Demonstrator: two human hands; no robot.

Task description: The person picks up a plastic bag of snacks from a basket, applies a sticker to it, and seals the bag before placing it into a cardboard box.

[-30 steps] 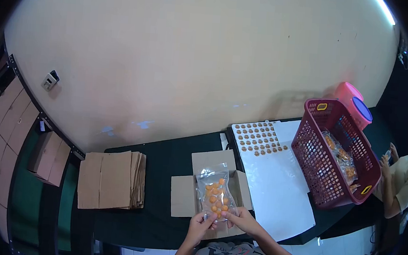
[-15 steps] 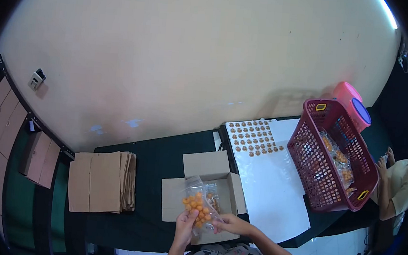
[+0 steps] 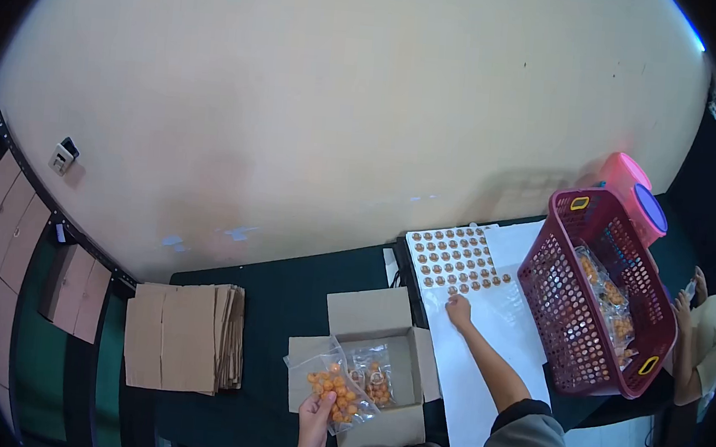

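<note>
My left hand (image 3: 314, 418) grips a clear zip bag (image 3: 333, 389) of round orange snacks, tilted over the left side of an open cardboard box (image 3: 410, 373). Inside that box lies another clear bag (image 3: 377, 382) of snacks with a round label on it. My right hand (image 3: 458, 309) reaches forward to the sheet of round stickers (image 3: 448, 254). Its fingers are closed at the lowest sticker (image 3: 454, 291); whether they pinch it is too small to make out.
A maroon plastic basket (image 3: 558, 332) with several snack bags stands at the right, beside pink tubs (image 3: 627, 171). Flattened cardboard boxes (image 3: 181, 336) are stacked at the left. White sheeting (image 3: 482, 359) covers the table's right part. Another person's arm (image 3: 686, 333) shows at far right.
My right hand has let go of the snack bag and moved forward and right to the stickers. My left hand still holds the bag. The view has shifted slightly.
</note>
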